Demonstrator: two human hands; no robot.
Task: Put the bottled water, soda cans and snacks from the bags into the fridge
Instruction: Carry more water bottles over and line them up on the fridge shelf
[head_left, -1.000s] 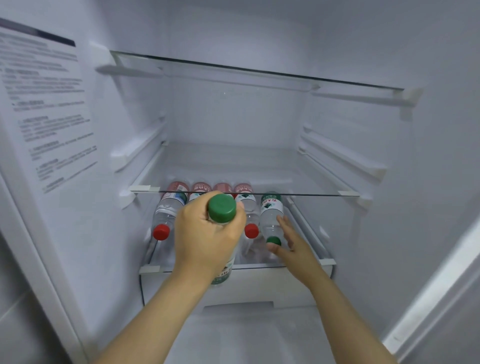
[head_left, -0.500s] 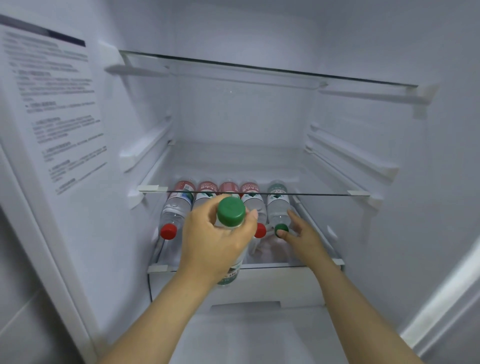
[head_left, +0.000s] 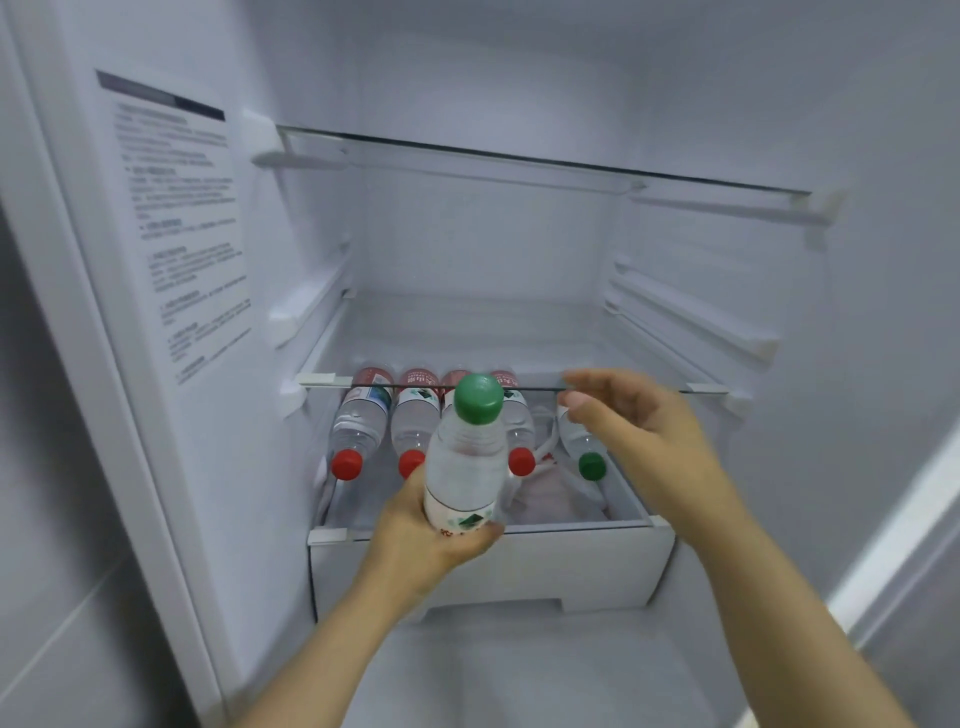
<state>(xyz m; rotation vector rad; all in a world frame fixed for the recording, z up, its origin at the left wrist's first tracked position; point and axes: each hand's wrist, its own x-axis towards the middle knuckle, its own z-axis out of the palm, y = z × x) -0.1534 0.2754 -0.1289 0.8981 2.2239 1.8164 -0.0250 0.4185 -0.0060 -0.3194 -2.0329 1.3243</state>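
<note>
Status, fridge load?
Left hand grips green-capped water bottle. Right hand open, empty, at glass shelf edge. Row of bottles lies in drawer; shelf overhangs it.

Left hand: I am gripping the bottle round its lower end, thumb and fingers curling about it.
Left arm: I am reaching it in from below, forearm bare.
Right hand: I am hovering it, fingers loosely extended leftward, holding nothing.
Right arm: I am stretching it in from the lower right.
</note>
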